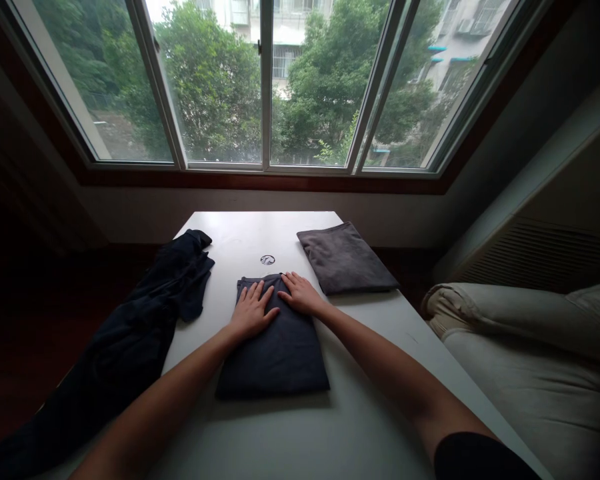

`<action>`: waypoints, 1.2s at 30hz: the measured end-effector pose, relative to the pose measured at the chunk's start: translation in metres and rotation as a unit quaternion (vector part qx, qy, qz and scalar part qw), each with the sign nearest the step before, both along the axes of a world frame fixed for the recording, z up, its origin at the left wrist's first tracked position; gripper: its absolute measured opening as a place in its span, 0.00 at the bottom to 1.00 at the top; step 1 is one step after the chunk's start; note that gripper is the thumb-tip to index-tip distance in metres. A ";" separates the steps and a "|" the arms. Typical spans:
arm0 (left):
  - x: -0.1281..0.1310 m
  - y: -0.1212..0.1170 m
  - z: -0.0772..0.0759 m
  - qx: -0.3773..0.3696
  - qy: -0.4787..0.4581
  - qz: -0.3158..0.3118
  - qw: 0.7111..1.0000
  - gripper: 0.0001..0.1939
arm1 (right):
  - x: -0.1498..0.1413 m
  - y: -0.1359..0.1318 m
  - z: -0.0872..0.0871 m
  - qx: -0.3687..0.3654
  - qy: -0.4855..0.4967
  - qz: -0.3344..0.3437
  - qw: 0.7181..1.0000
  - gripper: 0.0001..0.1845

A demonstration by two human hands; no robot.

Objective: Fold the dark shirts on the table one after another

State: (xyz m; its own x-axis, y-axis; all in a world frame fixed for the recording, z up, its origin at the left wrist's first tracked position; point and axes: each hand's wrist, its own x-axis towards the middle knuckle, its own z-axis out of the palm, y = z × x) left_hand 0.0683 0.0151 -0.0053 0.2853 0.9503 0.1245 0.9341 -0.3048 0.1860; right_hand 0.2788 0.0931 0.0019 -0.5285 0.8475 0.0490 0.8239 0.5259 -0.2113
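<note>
A dark navy garment (275, 357), folded into a flat rectangle, lies on the white table (260, 440) in front of me. My left hand (251, 309) rests palm down on its upper left part, fingers spread. Flat on its upper right corner lies my right hand (300, 293), the fingers stretched out. Both hands touch the cloth without gripping it. What kind of garment it is, the folds do not show. To the right, a folded grey-brown garment (347, 259) lies near the table's right edge, apart from my hands.
Crumpled dark blue clothing (135, 333) lies along the table's left edge and hangs over it. Beyond the navy garment is a small round black mark (267, 260) on the tabletop. A pale sofa (530, 353) stands close on the right. A window (267, 87) fills the wall ahead.
</note>
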 end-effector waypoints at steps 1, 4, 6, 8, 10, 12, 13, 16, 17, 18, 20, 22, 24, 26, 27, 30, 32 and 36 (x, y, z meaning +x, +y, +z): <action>0.000 0.000 -0.001 0.002 0.003 0.000 1.000 0.39 | 0.000 -0.001 0.002 -0.005 -0.004 0.001 1.000 0.41; -0.001 -0.001 -0.002 0.002 0.010 0.003 1.000 0.38 | -0.005 -0.009 0.007 0.030 0.006 -0.003 1.000 0.36; -0.001 0.000 -0.003 0.005 0.010 0.010 1.000 0.37 | -0.008 -0.015 0.005 0.055 0.018 0.027 0.998 0.33; -0.002 0.000 -0.004 0.007 0.010 0.020 1.000 0.36 | -0.010 -0.019 0.000 0.045 0.019 0.061 0.997 0.33; -0.003 0.001 -0.005 0.005 0.009 0.030 0.999 0.36 | -0.010 -0.019 -0.005 0.021 0.014 0.069 0.997 0.34; -0.004 0.004 -0.006 -0.001 0.005 0.039 0.999 0.36 | -0.009 -0.016 -0.010 0.012 0.016 0.065 0.998 0.35; -0.004 0.006 -0.006 -0.003 0.001 0.042 0.999 0.37 | -0.008 -0.013 -0.011 0.011 0.019 0.065 0.998 0.36; -0.004 0.016 -0.006 -0.010 -0.014 0.046 0.999 0.37 | -0.009 -0.006 -0.009 0.015 0.035 0.069 0.997 0.36; -0.004 0.020 -0.006 -0.015 -0.020 0.047 0.999 0.37 | -0.010 -0.003 -0.008 0.019 0.040 0.072 0.996 0.35; -0.004 0.023 -0.005 -0.020 -0.026 0.048 0.998 0.37 | -0.010 -0.002 -0.006 0.023 0.045 0.075 0.996 0.34; -0.005 0.026 -0.001 -0.027 -0.039 0.048 0.998 0.36 | -0.011 -0.001 -0.002 0.034 0.058 0.078 0.995 0.32; -0.008 0.022 0.006 -0.023 -0.051 0.045 0.997 0.35 | -0.009 -0.005 0.002 0.053 0.080 0.071 0.993 0.29; -0.011 0.007 0.017 -0.003 -0.066 0.034 0.997 0.33 | -0.003 -0.015 0.006 0.076 0.108 0.052 0.990 0.27; -0.014 -0.018 0.028 0.023 -0.078 -0.003 0.997 0.32 | 0.007 -0.033 0.008 0.096 0.135 0.031 0.986 0.26; -0.015 -0.033 0.032 0.033 -0.080 -0.033 0.996 0.32 | 0.012 -0.045 0.008 0.099 0.143 0.026 0.984 0.27; -0.017 -0.074 0.036 0.026 -0.068 -0.138 0.988 0.34 | 0.028 -0.082 0.005 0.085 0.131 0.062 0.986 0.29; -0.017 -0.093 0.033 -0.003 -0.048 -0.188 0.981 0.36 | 0.034 -0.103 0.003 0.066 0.103 0.101 0.987 0.31; -0.017 -0.107 0.029 -0.034 -0.025 -0.201 0.979 0.37 | 0.038 -0.124 0.007 0.049 0.076 0.108 0.990 0.32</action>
State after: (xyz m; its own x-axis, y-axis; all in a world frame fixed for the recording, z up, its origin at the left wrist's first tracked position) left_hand 0.0515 -0.0918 0.0234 0.6331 0.7689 0.0891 0.7302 -0.6315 0.2609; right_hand 0.3171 -0.0310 0.0088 -0.6766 0.7033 0.2181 0.6528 0.7099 -0.2643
